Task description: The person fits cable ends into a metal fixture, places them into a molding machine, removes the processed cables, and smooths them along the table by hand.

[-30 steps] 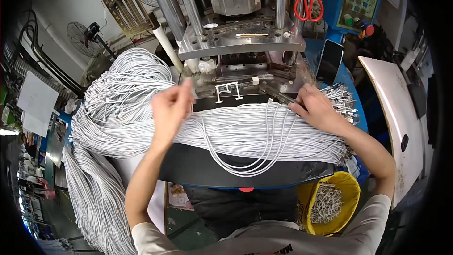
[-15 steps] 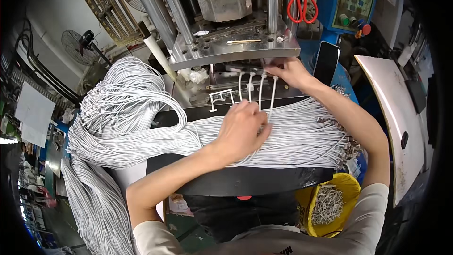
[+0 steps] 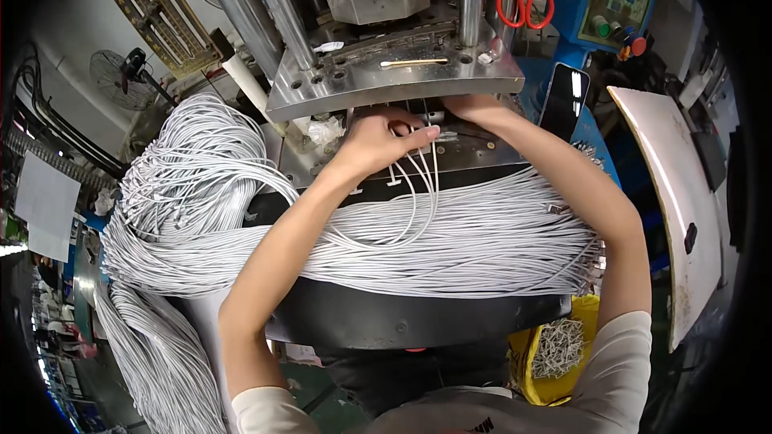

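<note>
The person's left hand (image 3: 376, 143) is reaching in at the upper middle of the frame, its thumb and fingers touching the loose white cables (image 3: 437, 185); whether they are fully pinching, I cannot tell. The right hand (image 3: 476, 109) is reaching in just to the right, its fingertips disappearing beneath the steel plate (image 3: 394, 86), so its grip is not showing. The two hands are staying apart, though near each other.

The loose cables are lying at the left thumb, so the left hand is sitting nearer, while the right is flanking their upper ends from the right. Their upper lengths are running up and down the frame, pointing toward the gap under the plate, then bending to the lower left over the thick cable bundle (image 3: 482, 233). That bundle is stretching left to right through the middle of the frame, covering part of the black tabletop (image 3: 402, 317).
</note>
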`<state>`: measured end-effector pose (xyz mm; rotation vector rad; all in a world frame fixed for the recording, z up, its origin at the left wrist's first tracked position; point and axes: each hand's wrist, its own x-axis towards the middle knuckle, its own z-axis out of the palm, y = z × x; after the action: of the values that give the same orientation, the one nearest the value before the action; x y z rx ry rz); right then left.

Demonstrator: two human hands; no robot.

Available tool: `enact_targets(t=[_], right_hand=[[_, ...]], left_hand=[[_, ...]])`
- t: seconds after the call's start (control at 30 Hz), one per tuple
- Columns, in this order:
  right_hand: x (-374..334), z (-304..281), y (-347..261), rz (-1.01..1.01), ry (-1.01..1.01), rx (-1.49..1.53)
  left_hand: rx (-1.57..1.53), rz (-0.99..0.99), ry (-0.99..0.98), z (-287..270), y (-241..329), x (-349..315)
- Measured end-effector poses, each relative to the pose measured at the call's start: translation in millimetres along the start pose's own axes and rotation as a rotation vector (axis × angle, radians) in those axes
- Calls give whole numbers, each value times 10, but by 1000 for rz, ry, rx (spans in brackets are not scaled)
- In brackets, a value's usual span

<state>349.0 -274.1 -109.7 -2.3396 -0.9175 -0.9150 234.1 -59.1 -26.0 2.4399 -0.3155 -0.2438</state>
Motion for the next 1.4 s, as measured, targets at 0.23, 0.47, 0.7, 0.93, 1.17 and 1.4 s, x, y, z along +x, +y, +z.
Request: enact_targets(t=[0.23, 0.47, 0.7, 0.93, 1.17, 1.4], right_hand=[[-363, -172, -834, -58, -220, -637], [-214, -502, -838, 26, -474, -254], [-1588, -1690, -1781, -141, -625, 247], [-2448, -2025, -1900, -84, -652, -188], [-2349, -1982, -1877, -101, -578, -204], [-2229, -2105, -1923, -92, -589, -191]], left_hand=[[541, 183, 186, 268, -212, -46], [264, 191, 84, 63, -50, -113], [410, 1145, 81, 823, -92, -2221], [-428, -346, -170, 1186, -1222, -3400], [-938, -937, -142, 1091, -1237, -3363], [-924, -975, -103, 956, -1053, -3389]])
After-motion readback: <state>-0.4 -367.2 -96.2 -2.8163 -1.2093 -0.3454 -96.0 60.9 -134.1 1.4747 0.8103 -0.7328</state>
